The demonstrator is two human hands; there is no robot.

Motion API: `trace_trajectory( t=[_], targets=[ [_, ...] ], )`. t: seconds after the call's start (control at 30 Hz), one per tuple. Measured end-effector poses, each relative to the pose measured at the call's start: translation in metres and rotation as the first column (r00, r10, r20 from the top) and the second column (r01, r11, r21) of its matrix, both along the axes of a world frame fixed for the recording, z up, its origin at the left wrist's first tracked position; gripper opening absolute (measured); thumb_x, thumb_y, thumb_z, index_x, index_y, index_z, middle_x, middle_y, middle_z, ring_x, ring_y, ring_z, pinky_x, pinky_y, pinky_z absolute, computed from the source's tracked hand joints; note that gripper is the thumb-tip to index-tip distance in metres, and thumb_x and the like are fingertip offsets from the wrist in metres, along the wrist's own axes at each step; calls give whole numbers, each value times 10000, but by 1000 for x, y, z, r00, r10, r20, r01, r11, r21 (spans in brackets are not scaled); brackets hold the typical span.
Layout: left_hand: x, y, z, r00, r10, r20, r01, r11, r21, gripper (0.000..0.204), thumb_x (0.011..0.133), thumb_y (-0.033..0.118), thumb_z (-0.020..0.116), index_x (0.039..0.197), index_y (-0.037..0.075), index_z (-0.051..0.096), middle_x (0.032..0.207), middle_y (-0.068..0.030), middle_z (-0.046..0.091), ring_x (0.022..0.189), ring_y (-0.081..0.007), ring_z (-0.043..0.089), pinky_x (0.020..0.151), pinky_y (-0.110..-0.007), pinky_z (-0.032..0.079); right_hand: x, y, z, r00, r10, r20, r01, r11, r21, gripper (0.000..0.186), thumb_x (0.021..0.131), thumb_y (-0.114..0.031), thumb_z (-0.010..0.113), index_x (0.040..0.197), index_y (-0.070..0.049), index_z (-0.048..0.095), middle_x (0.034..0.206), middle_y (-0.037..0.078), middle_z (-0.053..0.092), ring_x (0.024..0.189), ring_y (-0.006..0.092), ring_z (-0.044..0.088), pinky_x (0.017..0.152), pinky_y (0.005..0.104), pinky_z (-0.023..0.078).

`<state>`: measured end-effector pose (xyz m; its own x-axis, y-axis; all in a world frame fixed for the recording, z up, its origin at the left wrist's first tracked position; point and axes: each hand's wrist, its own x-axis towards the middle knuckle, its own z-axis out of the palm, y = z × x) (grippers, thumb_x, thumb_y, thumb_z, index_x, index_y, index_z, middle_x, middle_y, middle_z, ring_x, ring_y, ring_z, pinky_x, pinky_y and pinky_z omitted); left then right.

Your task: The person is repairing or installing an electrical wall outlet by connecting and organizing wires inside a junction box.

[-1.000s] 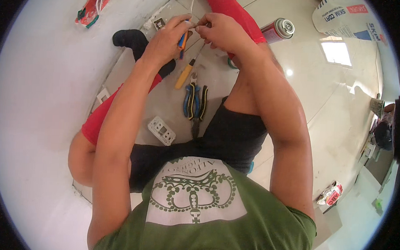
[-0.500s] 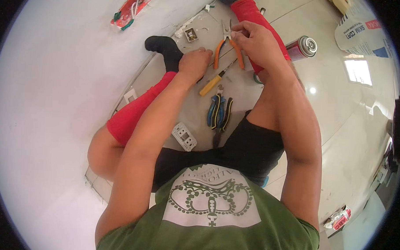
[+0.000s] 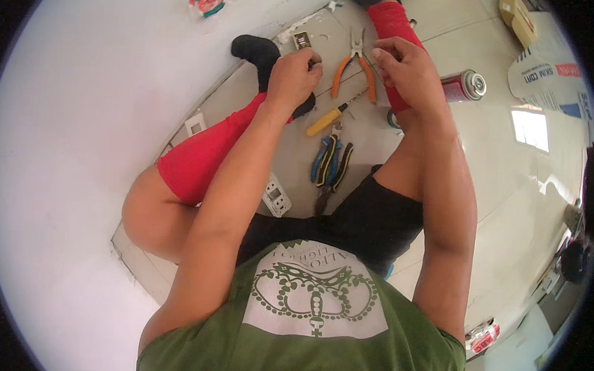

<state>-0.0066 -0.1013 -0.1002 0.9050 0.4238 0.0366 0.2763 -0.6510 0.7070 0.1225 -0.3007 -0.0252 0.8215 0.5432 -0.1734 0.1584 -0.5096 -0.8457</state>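
Head view
Left hand [image 3: 294, 74]: curled into a loose fist, its knuckles up, over the floor close to the wall; whether the fingers [image 3: 312, 60] hold anything cannot be told.
Right hand [image 3: 406, 68]: raised just right of the left hand, fingers bent inward with the tips pinched together; whatever sits between them is too small to make out.
Orange-handled pliers [image 3: 355, 64]: lying on the tiled floor [image 3: 506, 193] between the two hands, just below the fingertips; grey metal nose pointing away from the person, the two orange handles spread apart toward the person.
Yellow-handled screwdriver [image 3: 329, 120]: on the floor just below the left hand, lying at a slant, with a dark shaft pointing up toward the right hand.
Blue and yellow pliers [image 3: 330, 164]: farther toward the person than the screwdriver, between the legs, handles closed together, well apart from both hands.
White socket plate [image 3: 277, 198]: flat on the floor beside the left forearm, near the red-sleeved leg.
Spray can [image 3: 464, 85]: lying on its side just right of the right wrist, red body with a silver top.
Wall box [image 3: 302, 40]: a small square fitting at the base of the wall, just above the left hand.
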Motion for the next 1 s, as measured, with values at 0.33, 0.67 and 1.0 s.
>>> trace_trajectory(
  t=[0.33, 0.67, 1.0],
  targets=[
    [20, 28, 58, 766, 297, 570, -152, 945, -288, 100, 925, 98, 635, 968, 14, 670, 1253, -165, 686, 1065, -291, 698, 825, -421, 589, -3, 10, 5, 996, 65, -56, -70, 993, -94, 323, 965, -252, 664, 1163, 0, 708, 955, 131, 735, 842, 189, 677, 785, 344, 530],
    [27, 48, 68, 609, 583, 538, 108, 611, -784, 144, 969, 54, 553, 1089, -12, 600, 1161, -200, 697, 882, -337, 729, 711, -456, 638, -5, 9, 6, 994, 103, -47, -107, 990, -96, 286, 985, -191, 669, 1202, -6, 688, 892, 32, 666, 711, 98, 557, 683, 277, 492],
    [31, 45, 77, 647, 503, 572, 197, 615, -764, 131, 1008, 65, 632, 1117, 62, 705, 996, -92, 740, 796, -183, 730, 684, -328, 623, -11, 9, 16, 987, 158, 20, -157, 986, -54, 354, 937, -268, 679, 1166, 0, 705, 992, 173, 738, 911, 286, 708, 833, 383, 536]
  ],
)
